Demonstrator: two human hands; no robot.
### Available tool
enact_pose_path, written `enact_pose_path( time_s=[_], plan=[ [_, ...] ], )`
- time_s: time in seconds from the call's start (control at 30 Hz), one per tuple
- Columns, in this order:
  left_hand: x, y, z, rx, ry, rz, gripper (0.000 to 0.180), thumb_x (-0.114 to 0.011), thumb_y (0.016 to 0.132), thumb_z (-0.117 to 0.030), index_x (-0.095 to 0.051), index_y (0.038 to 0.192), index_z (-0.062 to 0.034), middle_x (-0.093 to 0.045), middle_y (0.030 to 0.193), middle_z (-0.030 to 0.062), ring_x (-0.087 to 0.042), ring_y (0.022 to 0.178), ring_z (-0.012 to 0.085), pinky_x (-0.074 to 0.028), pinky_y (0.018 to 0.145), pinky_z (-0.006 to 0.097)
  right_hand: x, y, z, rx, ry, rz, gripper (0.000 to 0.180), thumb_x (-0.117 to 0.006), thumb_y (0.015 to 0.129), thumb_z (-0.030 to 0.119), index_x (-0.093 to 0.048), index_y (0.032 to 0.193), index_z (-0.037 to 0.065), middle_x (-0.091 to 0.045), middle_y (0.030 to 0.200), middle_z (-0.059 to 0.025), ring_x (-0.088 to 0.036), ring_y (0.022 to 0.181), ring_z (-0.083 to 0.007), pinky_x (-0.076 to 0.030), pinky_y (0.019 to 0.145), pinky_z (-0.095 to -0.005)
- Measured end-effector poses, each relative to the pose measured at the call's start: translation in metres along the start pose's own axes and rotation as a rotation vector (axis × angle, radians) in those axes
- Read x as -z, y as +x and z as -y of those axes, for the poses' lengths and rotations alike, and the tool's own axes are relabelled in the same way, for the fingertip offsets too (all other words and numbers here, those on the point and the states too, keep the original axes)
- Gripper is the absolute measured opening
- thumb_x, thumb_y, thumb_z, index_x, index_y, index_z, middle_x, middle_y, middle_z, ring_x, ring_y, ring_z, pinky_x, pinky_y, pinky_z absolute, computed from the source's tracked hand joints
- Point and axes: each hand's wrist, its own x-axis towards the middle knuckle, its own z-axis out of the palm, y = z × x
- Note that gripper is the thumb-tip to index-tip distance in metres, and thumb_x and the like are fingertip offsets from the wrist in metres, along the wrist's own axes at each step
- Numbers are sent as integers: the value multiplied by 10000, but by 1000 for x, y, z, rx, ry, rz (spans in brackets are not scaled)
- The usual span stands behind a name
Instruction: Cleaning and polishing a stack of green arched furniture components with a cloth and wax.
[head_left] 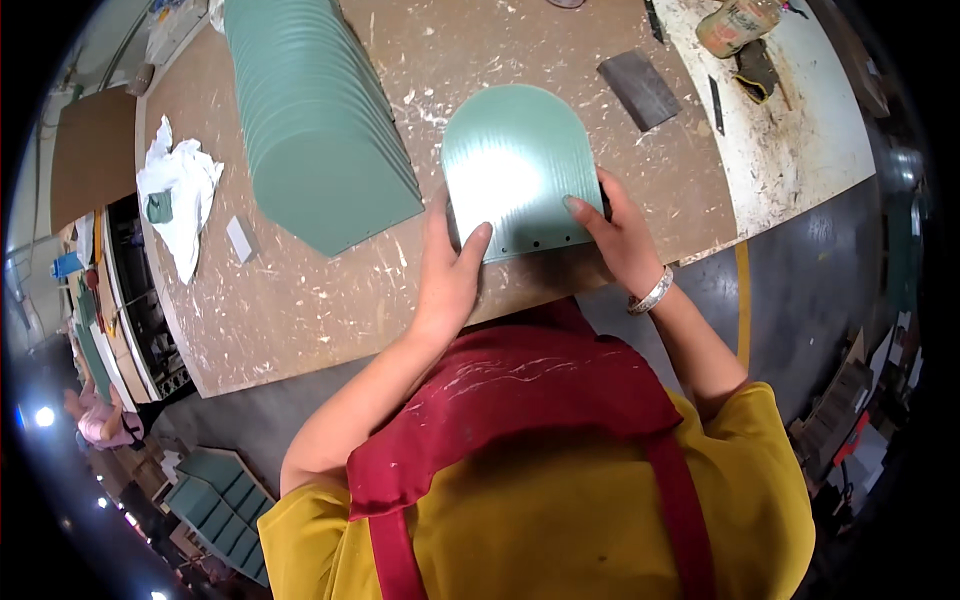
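Observation:
Between my two hands is a pale green panel (pixel 520 130) with a rounded far end and a straight near edge. A few small dark holes run along that near edge, and bright light glares off its face. My left hand (pixel 452 260) grips its left side, thumb on top. On the opposite side my right hand (pixel 622 228) holds it the same way; a silvery bracelet (pixel 652 292) circles that wrist. The undersides of both hands are hidden. Left of the panel lies a long, overlapping stack of matching green panels (pixel 330 185).
The brown worktable (pixel 330 310) has pale scuffs. On it lie a white cloth (pixel 185 190), a small white block (pixel 240 240) and a dark grey sanding block (pixel 638 90). A jar (pixel 738 27) stands far right. Another person (pixel 105 420) is at the left, beyond stacked green pieces (pixel 220 510).

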Motion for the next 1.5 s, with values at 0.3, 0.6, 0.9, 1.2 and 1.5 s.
enact_pose_path(
  time_s=[0.3,0.6,0.9,1.2,1.5],
  plan=[
    [-12,-1,-13,-239,463,-7,1042,-798,767,-229,-114,1494,73,-268,1476,263,-313,1382,347,-285,1138,415,-5,1,1,222,-168,-103,471,-607,940,255,-497,1281,-51,-556,1131,-207,-558,1034,-334,-448,913,-384],
    [-16,1,-15,-186,529,30,1121,-812,736,-273,-72,1489,104,-249,1478,306,-289,1394,386,-260,1153,428,-6,0,-3,220,-220,-126,483,-603,937,283,-499,1255,-66,-551,1100,-224,-557,1025,-364,-450,887,-406],
    [22,-10,-43,59,125,218,703,-541,916,-84,-194,1520,9,-386,1477,241,-481,1285,288,-391,1070,365,-4,1,-4,205,-240,-107,491,-583,955,296,-482,1281,-57,-541,1141,-228,-556,1052,-369,-445,910,-416],
    [20,-9,-13,93,-50,123,706,-553,983,-289,-204,1513,20,-326,1529,206,-316,1414,286,-300,1124,356,-1,-1,-2,193,-200,-46,467,-567,966,263,-476,1319,-29,-544,1184,-230,-547,1097,-367,-426,958,-412],
    [-5,-7,44,-268,166,0,685,-571,938,-185,-226,1487,36,-263,1529,273,-251,1426,396,-198,1180,420,-7,3,-13,139,-105,58,389,-482,1005,225,-496,1282,-47,-559,1199,-205,-540,1107,-326,-394,998,-394]
  ],
)
